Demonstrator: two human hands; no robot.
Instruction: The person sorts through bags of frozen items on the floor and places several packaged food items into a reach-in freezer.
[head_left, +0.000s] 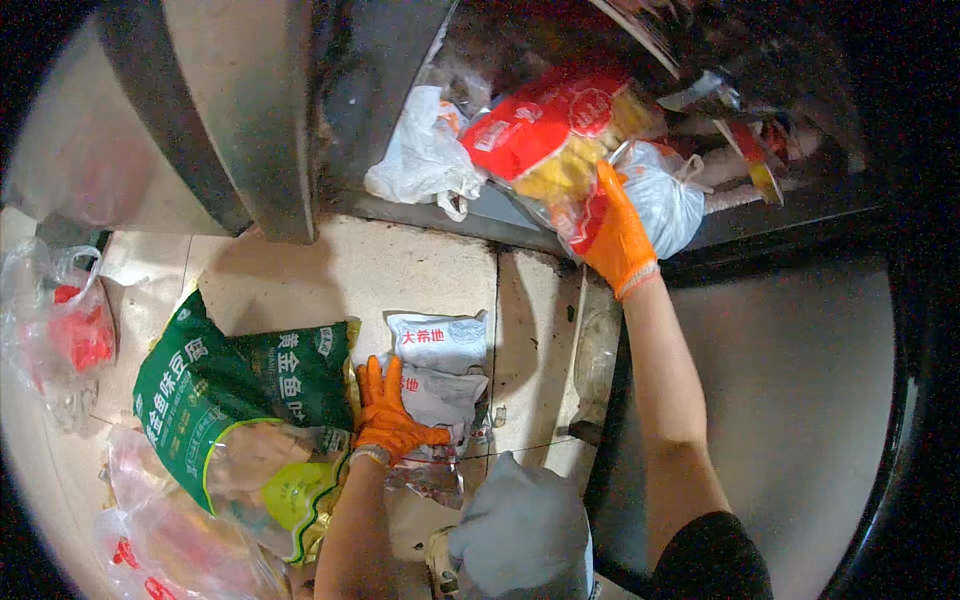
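Observation:
My right hand (621, 236), in an orange glove, grips the near end of a red plastic food bag (517, 127). Yellow pieces show through the bag's clear part. The bag lies in the dark bottom compartment of a fridge or freezer (540, 225); the glove hides part of its near end. On the tiled floor, my left hand (394, 416), also in an orange glove, rests with spread fingers on a white printed packet (450, 397). A second white packet (441, 341) lies just beyond it. Two green bags of frozen food (199, 397) (296, 367) lie left of that hand.
White plastic bags (427, 161) (660, 195) flank the red bag inside the compartment. Open doors (277, 112) (780, 390) stand on both sides. Clear plastic bags (64, 330) (172, 532) with red contents or print lie at far left and lower left. My grey-clothed knee (517, 532) is below.

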